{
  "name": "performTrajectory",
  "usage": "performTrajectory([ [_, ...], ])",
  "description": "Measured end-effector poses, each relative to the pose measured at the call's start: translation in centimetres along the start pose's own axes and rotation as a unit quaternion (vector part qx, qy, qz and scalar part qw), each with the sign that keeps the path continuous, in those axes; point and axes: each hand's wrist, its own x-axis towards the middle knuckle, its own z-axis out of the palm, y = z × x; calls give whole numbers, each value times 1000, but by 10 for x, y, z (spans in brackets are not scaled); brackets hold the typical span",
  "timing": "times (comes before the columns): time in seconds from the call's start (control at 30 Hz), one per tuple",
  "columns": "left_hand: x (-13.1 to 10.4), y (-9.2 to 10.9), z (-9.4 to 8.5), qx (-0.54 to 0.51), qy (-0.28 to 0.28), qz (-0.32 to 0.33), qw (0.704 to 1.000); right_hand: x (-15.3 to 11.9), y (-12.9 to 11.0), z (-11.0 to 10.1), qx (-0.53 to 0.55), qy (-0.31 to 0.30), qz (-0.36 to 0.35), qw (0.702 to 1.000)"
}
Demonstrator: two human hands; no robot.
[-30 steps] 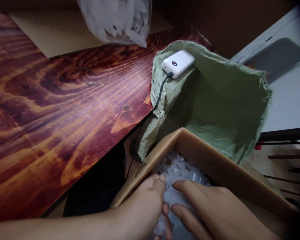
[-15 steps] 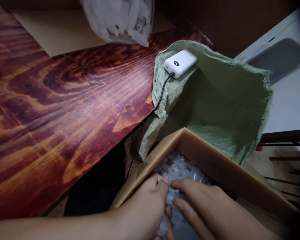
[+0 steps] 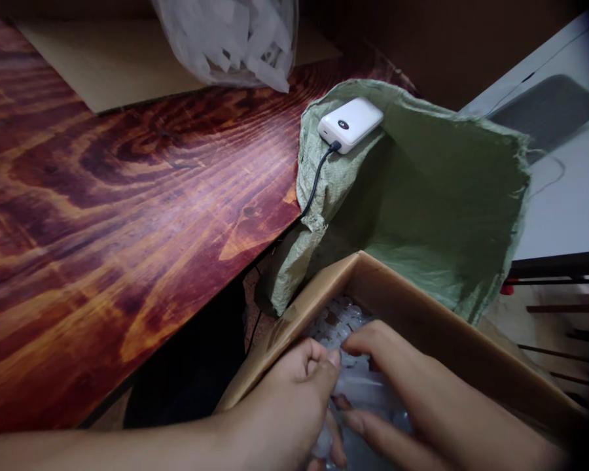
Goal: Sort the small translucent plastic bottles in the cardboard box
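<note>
Head view, left hand (image 3: pixel 294 399) and right hand (image 3: pixel 422 399) both gripping clear plastic pieces (image 3: pixel 343 320), no legible writing

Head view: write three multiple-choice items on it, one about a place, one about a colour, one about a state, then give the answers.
1. Where does the white power bank lie?
A. On the folded rim of the sack
B. Inside the cardboard box
C. On the flat cardboard sheet

2. What colour is the woven sack?
A. Blue
B. Green
C. Black

3. What are the left hand and right hand doing?
A. Resting flat on the wooden table
B. Both down among the clear plastic pieces in the cardboard box
C. Gripping the cable

Answers: 1 A, it sits on the sack's turned-over edge by the wooden table, with its black cable plugged in. 2 B, the weave is pale green. 3 B, both hands' fingers curl into the pieces.
</note>
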Motion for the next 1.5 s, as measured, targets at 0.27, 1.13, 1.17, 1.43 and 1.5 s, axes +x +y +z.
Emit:
performTrajectory([
  [0.27,-1,7,2,-3,16,-15,1000,-5,2,-3,-25,8,-28,999],
  [1.13,5,-8,-2,-67,-5,-4,998,-5,-3,-1,-104,48,-109,987],
  [1.17,5,-8,-2,-64,-2,-8,998,-5,-3,-1,-123,53,-130,982],
  [1.43,5,-6,-1,-72,5,-9,997,-4,-5,-3,-85,56,-103,989],
  [1.5,3,-2,0,-59,5,-15,998,-4,-4,-1,-127,38,-128,983],
])
